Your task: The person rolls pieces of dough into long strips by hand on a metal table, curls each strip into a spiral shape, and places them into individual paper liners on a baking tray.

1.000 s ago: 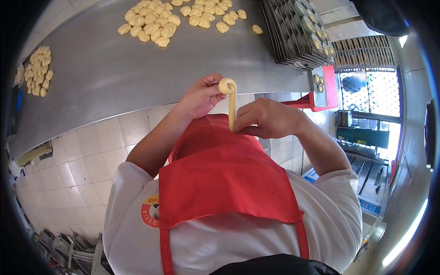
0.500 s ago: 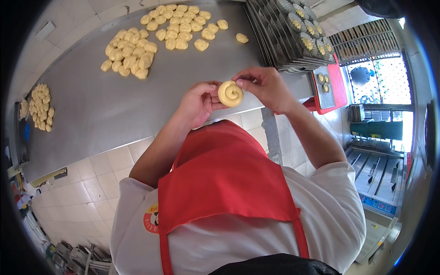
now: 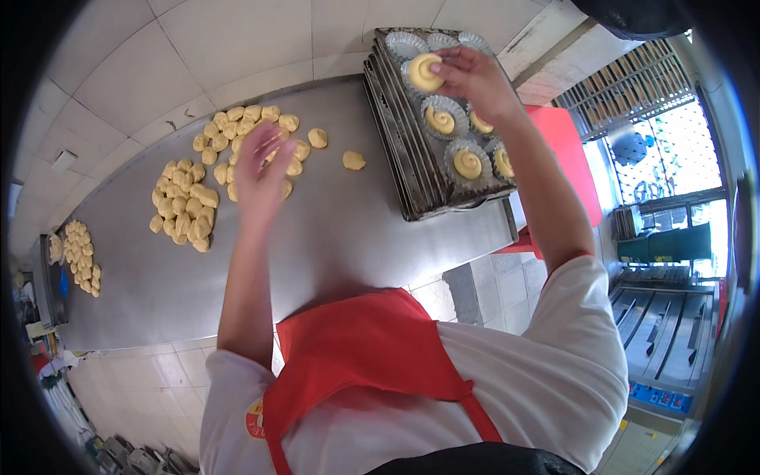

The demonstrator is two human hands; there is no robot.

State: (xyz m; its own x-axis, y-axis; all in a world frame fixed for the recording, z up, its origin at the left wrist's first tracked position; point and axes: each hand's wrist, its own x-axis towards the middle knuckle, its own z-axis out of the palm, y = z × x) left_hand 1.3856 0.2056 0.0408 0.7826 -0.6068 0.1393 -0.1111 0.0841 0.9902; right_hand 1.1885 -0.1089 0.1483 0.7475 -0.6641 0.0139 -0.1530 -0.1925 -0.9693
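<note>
Head view: half a second ago both hands met in front of the red apron, turning one coiled piece of dough between them; now they have parted. The right hand (image 3: 473, 75) has gone out to the baking tray (image 3: 396, 150) at the far right of the steel table (image 3: 340, 237) and its fingertips pinch the dough spiral (image 3: 425, 71), setting it into a fluted foil cup (image 3: 408, 47) near the tray's back edge. The left hand (image 3: 261, 170) has swung over the heap of dough pieces (image 3: 194, 198); it is blurred, fingers spread loosely, and I cannot tell whether it grips anything.

The dough is pale yellow, smooth and soft, rolled into snail-like coils. Each cup is thin crinkled silver foil, round with pleated walls. Three more cups hold finished spirals (image 3: 467, 164), and another filled one shows beside the wrist. The tray looks like several dark metal trays stacked together. The table is brushed, dull grey, with a second small heap (image 3: 81, 257) lying well apart at its left end. Two stray lumps (image 3: 353, 160) lie between the big heap and the tray.
</note>
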